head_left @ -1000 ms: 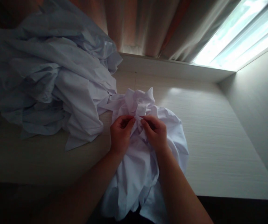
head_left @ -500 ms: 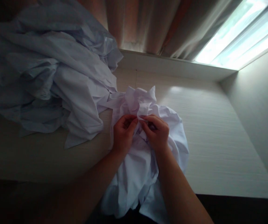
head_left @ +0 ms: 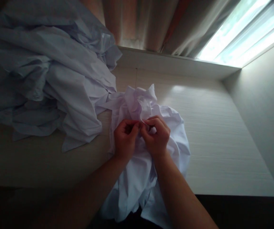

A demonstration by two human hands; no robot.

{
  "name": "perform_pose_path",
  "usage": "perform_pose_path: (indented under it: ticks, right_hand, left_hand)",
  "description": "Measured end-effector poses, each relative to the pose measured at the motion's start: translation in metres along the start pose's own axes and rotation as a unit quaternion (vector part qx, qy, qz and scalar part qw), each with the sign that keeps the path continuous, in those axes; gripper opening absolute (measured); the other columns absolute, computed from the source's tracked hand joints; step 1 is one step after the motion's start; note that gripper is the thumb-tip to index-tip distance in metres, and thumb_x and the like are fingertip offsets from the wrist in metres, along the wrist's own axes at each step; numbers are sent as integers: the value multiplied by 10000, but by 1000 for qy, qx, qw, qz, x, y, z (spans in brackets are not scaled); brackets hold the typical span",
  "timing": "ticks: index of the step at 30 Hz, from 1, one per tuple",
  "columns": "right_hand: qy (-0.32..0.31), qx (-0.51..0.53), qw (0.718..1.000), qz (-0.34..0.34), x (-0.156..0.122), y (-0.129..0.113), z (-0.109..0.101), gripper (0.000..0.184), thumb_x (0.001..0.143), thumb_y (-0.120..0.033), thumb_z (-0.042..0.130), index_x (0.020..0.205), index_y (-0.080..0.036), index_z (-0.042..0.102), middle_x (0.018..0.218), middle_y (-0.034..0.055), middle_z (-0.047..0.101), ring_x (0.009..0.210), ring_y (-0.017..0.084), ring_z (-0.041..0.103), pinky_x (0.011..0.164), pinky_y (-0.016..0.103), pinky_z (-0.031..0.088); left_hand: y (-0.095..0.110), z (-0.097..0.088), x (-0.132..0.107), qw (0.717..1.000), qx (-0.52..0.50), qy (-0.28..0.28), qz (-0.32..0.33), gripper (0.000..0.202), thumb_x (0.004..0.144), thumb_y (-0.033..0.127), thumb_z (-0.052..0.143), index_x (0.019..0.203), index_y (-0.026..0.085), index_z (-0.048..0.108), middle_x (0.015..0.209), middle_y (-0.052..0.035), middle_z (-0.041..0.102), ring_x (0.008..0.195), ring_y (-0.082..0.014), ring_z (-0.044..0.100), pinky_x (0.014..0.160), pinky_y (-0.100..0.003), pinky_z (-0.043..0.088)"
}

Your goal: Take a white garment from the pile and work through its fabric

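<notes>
A crumpled white shirt (head_left: 175, 140) lies on the pale table (head_left: 218, 133) in front of me, its lower part hanging over the near edge. My left hand (head_left: 124, 138) and my right hand (head_left: 156, 135) meet at the middle of it, fingertips pinched close together on a small fold of the cloth. Both hands are closed on the fabric. What sits between the fingertips is too small to make out.
A large heap of pale blue-white garments (head_left: 43, 73) covers the table's left side and touches the shirt. Curtains (head_left: 156, 22) hang behind a raised ledge (head_left: 175, 63). A bright window (head_left: 242, 35) is at the upper right, a wall (head_left: 265, 105) on the right.
My hands have drawn closer together on the same fold, the right one shifting slightly left. The view has tilted a little; the garments have not moved.
</notes>
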State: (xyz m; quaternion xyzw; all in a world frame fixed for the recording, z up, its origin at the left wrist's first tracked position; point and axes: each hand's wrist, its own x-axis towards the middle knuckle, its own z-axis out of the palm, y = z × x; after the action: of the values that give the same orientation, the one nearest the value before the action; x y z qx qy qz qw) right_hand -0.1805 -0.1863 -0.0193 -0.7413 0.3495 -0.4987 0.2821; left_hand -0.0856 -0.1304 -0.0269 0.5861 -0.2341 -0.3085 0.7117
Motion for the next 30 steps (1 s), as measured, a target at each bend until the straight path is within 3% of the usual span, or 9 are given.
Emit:
perform_pose_path:
  ticks: [2, 11, 21, 30]
  right_hand:
    - [-28, 14, 999, 8, 0, -2, 2, 75, 871, -196, 655, 809, -232, 633, 759, 14, 607, 668, 155, 556, 612, 308, 465]
    - [-46, 25, 995, 82, 4, 7, 5, 82, 866, -207, 683, 784, -207, 675, 735, 3, 638, 675, 147, 563, 643, 297, 449]
    - [-54, 139, 982, 117, 6, 16, 4, 86, 883, -249, 707, 838, -206, 766, 771, 4, 670, 705, 138, 604, 638, 278, 445]
    - [-83, 181, 971, 136, 7, 20, -1, 218, 941, -341, 649, 836, -208, 787, 752, 20, 672, 704, 151, 592, 637, 286, 444]
  left_hand:
    - [1, 0, 0, 1000, 2, 7, 2, 118, 818, 278, 763, 825, 174, 707, 775, -12, 722, 712, -134, 676, 682, -236, 532]
    - [-11, -2, 8, 999, -29, 4, -20, 153, 821, 310, 795, 886, 182, 743, 854, -23, 742, 794, -136, 685, 757, -244, 534]
    - [-19, -3, 16, 997, -58, -26, -43, 153, 813, 319, 790, 865, 188, 731, 858, -12, 724, 798, -133, 656, 784, -245, 510]
    - [-8, -4, 13, 996, 77, -52, 2, 128, 899, 313, 692, 857, 192, 680, 836, -6, 683, 797, -145, 616, 754, -261, 474]
